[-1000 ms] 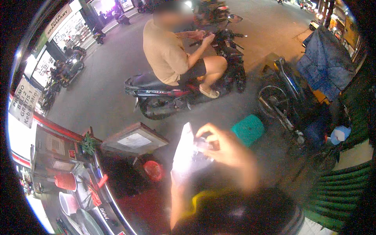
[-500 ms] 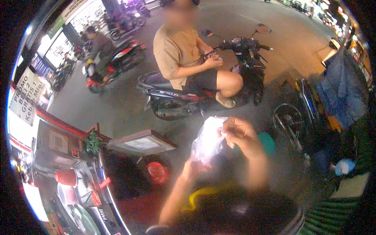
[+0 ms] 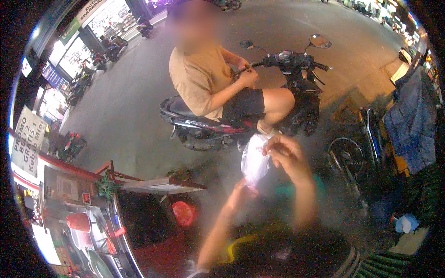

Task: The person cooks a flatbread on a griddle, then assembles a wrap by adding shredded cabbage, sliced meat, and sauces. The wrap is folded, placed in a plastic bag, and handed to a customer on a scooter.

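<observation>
A whitish, see-through plastic bag [image 3: 255,163] is held upright out in front of me, shining in bright light. My left hand [image 3: 241,192] is closed around its lower end; the fingers there are partly hidden and washed out. At the bag's upper right side, my right hand [image 3: 285,155] pinches the plastic between thumb and fingers. What the bag contains, if anything, cannot be made out through the glare.
Beyond my hands a person in a tan shirt [image 3: 197,81] sits on a parked black motorbike [image 3: 199,139]. A stall counter with a raised panel [image 3: 160,186] and a red bag [image 3: 183,213] are at left. At right stand a bicycle wheel [image 3: 345,160] and a blue cover [image 3: 410,123].
The bag looks narrower and less glaring, still in both hands. A rider on a red motorbike has left the place at upper left. My view has shifted slightly.
</observation>
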{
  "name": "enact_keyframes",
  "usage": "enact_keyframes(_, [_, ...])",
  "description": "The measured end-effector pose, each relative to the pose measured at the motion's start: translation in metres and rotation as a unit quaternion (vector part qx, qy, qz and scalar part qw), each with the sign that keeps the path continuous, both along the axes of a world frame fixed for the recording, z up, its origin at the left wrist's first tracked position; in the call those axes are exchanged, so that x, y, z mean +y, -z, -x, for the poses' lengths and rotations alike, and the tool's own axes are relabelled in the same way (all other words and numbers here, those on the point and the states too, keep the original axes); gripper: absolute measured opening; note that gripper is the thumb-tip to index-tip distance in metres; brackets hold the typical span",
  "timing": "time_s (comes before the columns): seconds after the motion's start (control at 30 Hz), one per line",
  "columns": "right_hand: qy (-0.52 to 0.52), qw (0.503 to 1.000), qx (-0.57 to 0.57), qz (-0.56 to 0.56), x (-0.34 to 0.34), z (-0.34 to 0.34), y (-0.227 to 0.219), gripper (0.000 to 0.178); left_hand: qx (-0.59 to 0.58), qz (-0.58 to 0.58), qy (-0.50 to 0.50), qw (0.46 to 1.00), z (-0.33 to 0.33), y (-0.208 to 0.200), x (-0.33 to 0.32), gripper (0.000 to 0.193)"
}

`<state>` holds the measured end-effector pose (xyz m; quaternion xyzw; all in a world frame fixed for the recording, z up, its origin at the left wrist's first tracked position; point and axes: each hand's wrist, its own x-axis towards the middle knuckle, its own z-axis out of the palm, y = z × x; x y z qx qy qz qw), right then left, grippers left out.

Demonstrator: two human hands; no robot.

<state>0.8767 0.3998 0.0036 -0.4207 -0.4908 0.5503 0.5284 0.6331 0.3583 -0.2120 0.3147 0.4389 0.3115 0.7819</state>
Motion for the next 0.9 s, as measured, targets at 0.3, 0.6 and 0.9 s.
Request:
enact_keyframes(0.3, [0.062,0.997,-0.028,0.030,0.029,-0.011,0.018,0.013,-0.045,-0.015,-0.046,0.998,-0.022,0.047,0.033,0.061])
enact_keyframes(0.6, [0.016,0.996,-0.067,0.061,0.026,-0.008,0.010,0.027,-0.072,0.059,-0.056,0.994,-0.019,0.034,0.022,0.059])
enact_keyframes(0.9, [0.012,0.992,-0.119,0.038,0.026,-0.001,0.013,0.030,-0.054,0.055,-0.082,0.994,-0.013,0.035,0.015,0.053])
